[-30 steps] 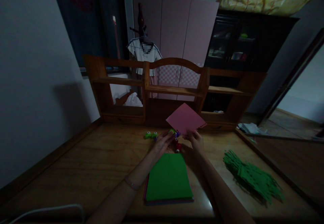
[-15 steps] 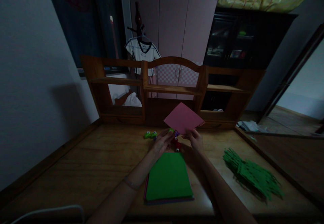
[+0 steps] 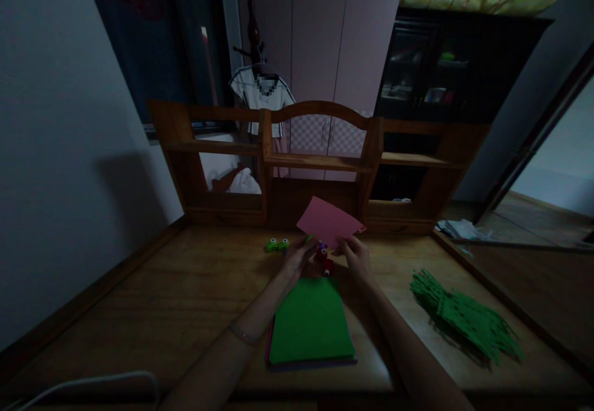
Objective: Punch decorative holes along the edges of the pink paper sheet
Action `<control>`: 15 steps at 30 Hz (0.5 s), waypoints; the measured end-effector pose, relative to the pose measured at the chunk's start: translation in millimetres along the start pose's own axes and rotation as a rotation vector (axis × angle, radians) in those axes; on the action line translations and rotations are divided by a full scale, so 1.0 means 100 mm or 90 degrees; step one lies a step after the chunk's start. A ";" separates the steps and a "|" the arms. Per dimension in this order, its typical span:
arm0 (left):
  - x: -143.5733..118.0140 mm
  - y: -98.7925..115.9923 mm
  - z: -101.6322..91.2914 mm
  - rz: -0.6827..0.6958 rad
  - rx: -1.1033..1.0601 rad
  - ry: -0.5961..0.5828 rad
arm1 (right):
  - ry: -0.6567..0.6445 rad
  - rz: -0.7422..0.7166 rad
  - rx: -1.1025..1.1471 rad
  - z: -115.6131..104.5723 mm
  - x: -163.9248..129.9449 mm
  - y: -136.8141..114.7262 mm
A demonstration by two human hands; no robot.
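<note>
A sheet of pink paper is held tilted above the table, with a row of small cut marks along its right edge. My right hand pinches its lower edge. My left hand is closed at the paper's lower left, and a small green thing shows at its fingertips; its kind is unclear. Between the hands lie small red things with googly eyes, and a bit of purple shows behind them. Left of my left hand sit small green things with googly eyes.
In front of me lies a stack of coloured sheets, green on top. A pile of cut-up green paper rests on the right. A wooden shelf unit borders the table's back. A white cable crosses the near left corner.
The pink paper has turned and tilted lower, its top corner shifting left. Both hands have stayed in nearly the same place, and the view has shifted slightly.
</note>
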State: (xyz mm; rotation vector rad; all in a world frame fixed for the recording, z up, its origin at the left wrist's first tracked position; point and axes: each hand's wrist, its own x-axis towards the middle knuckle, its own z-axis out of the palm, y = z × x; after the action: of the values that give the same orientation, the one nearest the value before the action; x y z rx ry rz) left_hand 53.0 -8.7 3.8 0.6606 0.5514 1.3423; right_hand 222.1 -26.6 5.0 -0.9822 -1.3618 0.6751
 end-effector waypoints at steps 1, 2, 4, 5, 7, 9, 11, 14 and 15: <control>0.01 0.00 -0.01 -0.003 -0.002 -0.004 | -0.004 0.002 0.000 0.00 0.00 0.00; 0.02 -0.01 -0.03 -0.005 -0.005 -0.011 | -0.006 0.004 0.000 0.01 0.00 0.00; 0.04 -0.03 -0.07 -0.005 -0.012 -0.027 | -0.011 0.014 0.001 0.01 0.00 0.02; 0.06 -0.04 -0.09 -0.006 -0.016 -0.029 | -0.011 0.021 0.003 0.01 0.01 0.03; 0.09 -0.07 -0.13 -0.009 -0.030 -0.021 | -0.014 0.037 0.012 0.00 0.02 0.08; 0.11 -0.09 -0.16 -0.012 -0.043 0.001 | -0.014 0.048 0.018 -0.01 0.03 0.12; 0.11 -0.10 -0.17 -0.010 -0.047 0.012 | -0.015 0.051 0.016 -0.01 0.04 0.15; 0.09 -0.09 -0.15 -0.007 -0.029 -0.009 | -0.027 0.060 0.017 -0.01 0.04 0.19; 0.08 -0.09 -0.14 -0.007 -0.019 -0.021 | -0.031 0.063 0.020 -0.01 0.03 0.20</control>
State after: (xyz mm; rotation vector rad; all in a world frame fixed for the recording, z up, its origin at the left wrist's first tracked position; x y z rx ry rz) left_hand 50.2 0.5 -12.3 0.6543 0.5067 1.3247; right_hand 226.0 -14.6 -10.6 -1.0193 -1.3478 0.7976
